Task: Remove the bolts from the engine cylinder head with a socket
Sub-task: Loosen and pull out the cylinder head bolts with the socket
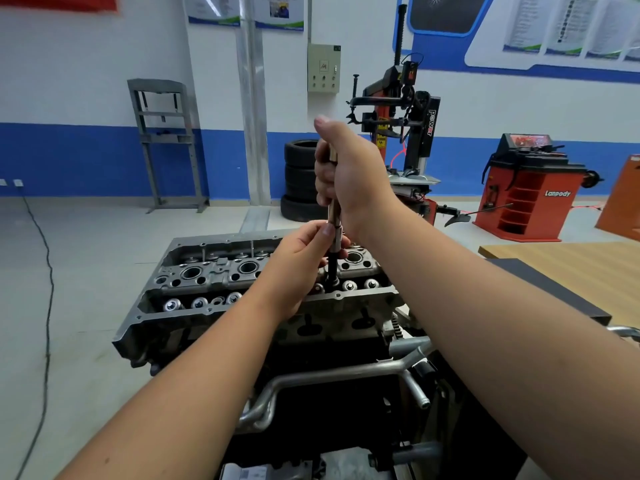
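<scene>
Cylinder head (207,289) sits mid-bench. Over its right end, left hand (304,258) pinches socket extension (335,233) low, right hand (349,174) clenched round top. Socket seated on a bolt; likely mid-job, bolts out/left can't tell. Behind head: tyres (299,178).

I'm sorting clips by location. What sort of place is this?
Most likely a car repair workshop or training garage: a tyre changer stands by the wall, next to stacked tyres and a red wheel balancer, with an engine cylinder head up front.
</scene>
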Demonstrator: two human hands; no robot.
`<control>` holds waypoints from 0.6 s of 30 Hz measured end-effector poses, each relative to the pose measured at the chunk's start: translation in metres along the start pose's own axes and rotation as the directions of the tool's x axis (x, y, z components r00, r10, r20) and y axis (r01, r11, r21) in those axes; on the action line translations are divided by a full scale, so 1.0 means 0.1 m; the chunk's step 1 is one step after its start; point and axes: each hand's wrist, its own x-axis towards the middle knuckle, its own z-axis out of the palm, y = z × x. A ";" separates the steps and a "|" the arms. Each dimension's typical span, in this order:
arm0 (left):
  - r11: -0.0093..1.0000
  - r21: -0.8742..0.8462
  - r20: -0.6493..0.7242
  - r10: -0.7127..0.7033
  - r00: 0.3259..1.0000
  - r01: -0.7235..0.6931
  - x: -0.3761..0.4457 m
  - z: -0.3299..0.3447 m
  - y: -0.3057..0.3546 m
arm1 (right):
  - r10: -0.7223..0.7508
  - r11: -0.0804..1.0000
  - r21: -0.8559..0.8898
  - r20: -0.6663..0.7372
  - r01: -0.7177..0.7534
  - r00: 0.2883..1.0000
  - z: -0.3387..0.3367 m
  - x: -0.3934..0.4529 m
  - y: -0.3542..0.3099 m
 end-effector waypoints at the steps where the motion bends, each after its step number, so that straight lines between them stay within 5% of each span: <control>1: 1.000 -0.013 -0.019 0.016 1.000 -0.017 0.01 0.01 0.00 | -0.007 1.000 0.012 -0.034 0.007 0.999 0.00 -0.01 0.00; 6: 0.997 0.031 -0.130 0.078 0.988 -0.074 0.04 0.09 -0.03 | -0.095 0.993 -0.083 -0.215 0.079 0.972 0.03 -0.01 -0.01; 10: 0.996 0.073 -0.064 0.048 0.997 -0.043 0.01 0.05 -0.02 | -0.137 0.988 -0.096 -0.152 0.123 0.979 0.05 0.03 -0.01; 15: 0.995 0.096 0.002 -0.006 1.000 0.006 -0.02 0.01 -0.02 | -0.024 1.000 -0.008 0.086 0.024 0.996 -0.09 0.08 -0.07; 18: 0.999 0.045 -0.047 0.022 0.999 -0.020 0.00 0.03 -0.01 | -0.044 0.999 -0.022 -0.061 0.042 0.997 -0.05 0.05 0.00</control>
